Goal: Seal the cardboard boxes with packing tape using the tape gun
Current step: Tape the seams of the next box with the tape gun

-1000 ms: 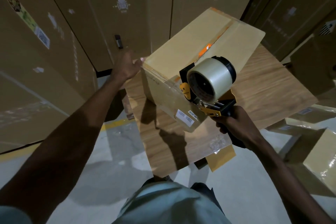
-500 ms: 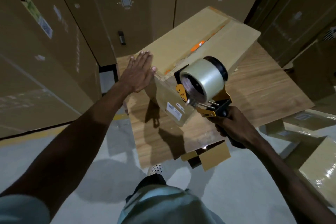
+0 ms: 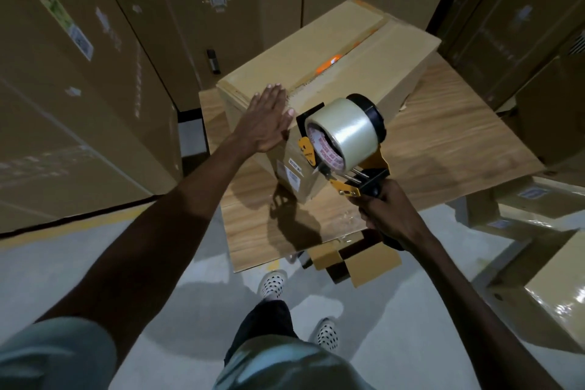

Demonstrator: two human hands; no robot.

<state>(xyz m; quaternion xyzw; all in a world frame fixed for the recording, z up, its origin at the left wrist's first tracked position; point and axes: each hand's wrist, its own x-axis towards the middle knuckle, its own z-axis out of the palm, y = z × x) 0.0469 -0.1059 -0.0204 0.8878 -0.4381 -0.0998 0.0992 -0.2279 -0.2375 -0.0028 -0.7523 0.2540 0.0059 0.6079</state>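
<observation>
The cardboard box point(image 3: 335, 73) sits on the wooden table point(image 3: 443, 142). The left hand point(image 3: 264, 119) presses flat, fingers straight, on its near top corner. The right hand point(image 3: 387, 214) grips the tape gun point(image 3: 343, 136), held against the box's near end.

One head-worn wide-angle view — looking forward and steeply down; close over the table point(image 3: 459, 136).

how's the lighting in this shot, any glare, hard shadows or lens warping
Head view: dim and warm overall; hard shadows of the tape gun and hands fall on the wooden table below the cardboard box; bright glare on the tape roll and on the shiny wrapped box at right; wide-angle warping bows the cabinet doors and stretches both arms toward the corners.
</observation>
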